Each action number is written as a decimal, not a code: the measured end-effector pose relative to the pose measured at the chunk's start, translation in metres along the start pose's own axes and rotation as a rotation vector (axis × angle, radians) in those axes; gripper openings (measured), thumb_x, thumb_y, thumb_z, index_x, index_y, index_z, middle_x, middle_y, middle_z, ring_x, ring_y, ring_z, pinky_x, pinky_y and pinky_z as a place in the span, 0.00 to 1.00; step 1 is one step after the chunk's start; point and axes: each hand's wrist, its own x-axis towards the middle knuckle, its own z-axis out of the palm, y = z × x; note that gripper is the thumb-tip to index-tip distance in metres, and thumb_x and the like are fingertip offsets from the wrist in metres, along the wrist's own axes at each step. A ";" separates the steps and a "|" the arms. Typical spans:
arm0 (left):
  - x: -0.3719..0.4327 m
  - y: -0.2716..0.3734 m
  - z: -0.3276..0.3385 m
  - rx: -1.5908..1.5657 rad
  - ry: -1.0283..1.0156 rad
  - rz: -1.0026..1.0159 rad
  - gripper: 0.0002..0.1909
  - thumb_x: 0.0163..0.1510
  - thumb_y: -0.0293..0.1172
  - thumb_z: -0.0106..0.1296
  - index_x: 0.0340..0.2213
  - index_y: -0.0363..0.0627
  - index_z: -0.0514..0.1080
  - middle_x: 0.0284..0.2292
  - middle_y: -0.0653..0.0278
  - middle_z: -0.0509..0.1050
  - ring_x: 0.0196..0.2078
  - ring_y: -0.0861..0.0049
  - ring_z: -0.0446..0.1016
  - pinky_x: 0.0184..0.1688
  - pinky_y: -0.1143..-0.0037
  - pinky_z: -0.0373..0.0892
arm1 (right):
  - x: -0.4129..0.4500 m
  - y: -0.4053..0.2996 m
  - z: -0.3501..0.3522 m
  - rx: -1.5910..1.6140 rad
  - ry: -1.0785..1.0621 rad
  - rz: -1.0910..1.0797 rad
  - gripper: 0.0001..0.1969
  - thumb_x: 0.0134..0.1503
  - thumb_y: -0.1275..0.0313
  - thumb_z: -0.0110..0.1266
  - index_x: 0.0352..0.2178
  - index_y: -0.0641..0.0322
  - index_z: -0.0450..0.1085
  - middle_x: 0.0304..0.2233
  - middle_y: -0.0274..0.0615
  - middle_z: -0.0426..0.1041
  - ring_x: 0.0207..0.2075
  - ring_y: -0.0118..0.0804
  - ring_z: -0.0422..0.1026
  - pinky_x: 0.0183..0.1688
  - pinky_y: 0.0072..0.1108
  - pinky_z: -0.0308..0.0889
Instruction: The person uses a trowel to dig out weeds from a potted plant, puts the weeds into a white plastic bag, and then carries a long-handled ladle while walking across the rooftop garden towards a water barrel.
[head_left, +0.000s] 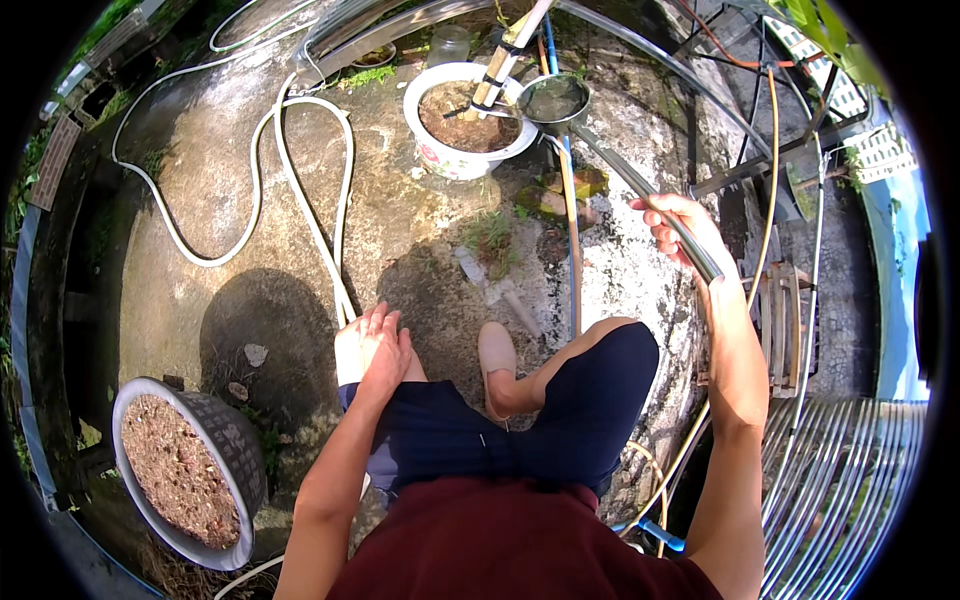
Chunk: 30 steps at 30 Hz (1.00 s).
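My right hand (679, 225) is closed around the long metal handle of a ladle (555, 97). The ladle's round bowl is beside the rim of a white floral pot (450, 166); dark contents show in the bowl. Brown soil fills that pot, and a pale pole (499, 67) with black ties stands in it, with a cut stem against it. My left hand (384, 341) rests on my knee, its fingers loosely together, holding nothing that I can see. A small trowel-like tool (495, 289) lies on the concrete in front of my shoe.
A pale hose (259, 150) loops over the concrete at the left. At lower left stands a large grey pot (251, 480) of dry soil. Blue pipe (568, 180) runs past the floral pot. A glass jar (450, 43) stands behind it; a wooden rack (784, 330) is at right.
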 end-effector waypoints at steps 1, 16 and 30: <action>0.001 -0.001 0.001 -0.004 -0.007 -0.006 0.18 0.49 0.29 0.52 0.43 0.37 0.71 0.51 0.48 0.68 0.56 0.50 0.62 0.59 0.59 0.58 | -0.010 0.005 0.002 0.064 -0.016 0.026 0.15 0.60 0.71 0.47 0.41 0.77 0.65 0.19 0.32 0.68 0.11 0.17 0.62 0.09 0.10 0.57; 0.006 -0.002 0.015 0.007 -0.007 0.047 0.16 0.50 0.30 0.52 0.41 0.38 0.71 0.50 0.48 0.68 0.55 0.51 0.63 0.58 0.59 0.58 | -0.007 0.084 0.082 0.781 -0.720 0.213 0.23 0.61 0.72 0.39 0.52 0.82 0.53 0.27 0.38 0.66 0.17 0.23 0.63 0.15 0.14 0.60; -0.001 0.004 0.000 0.159 0.007 0.083 0.16 0.49 0.30 0.54 0.40 0.36 0.72 0.46 0.46 0.71 0.52 0.52 0.66 0.56 0.63 0.61 | 0.116 0.120 0.180 1.011 -0.864 0.130 0.20 0.61 0.68 0.41 0.50 0.70 0.53 0.22 0.26 0.59 0.16 0.16 0.62 0.15 0.10 0.62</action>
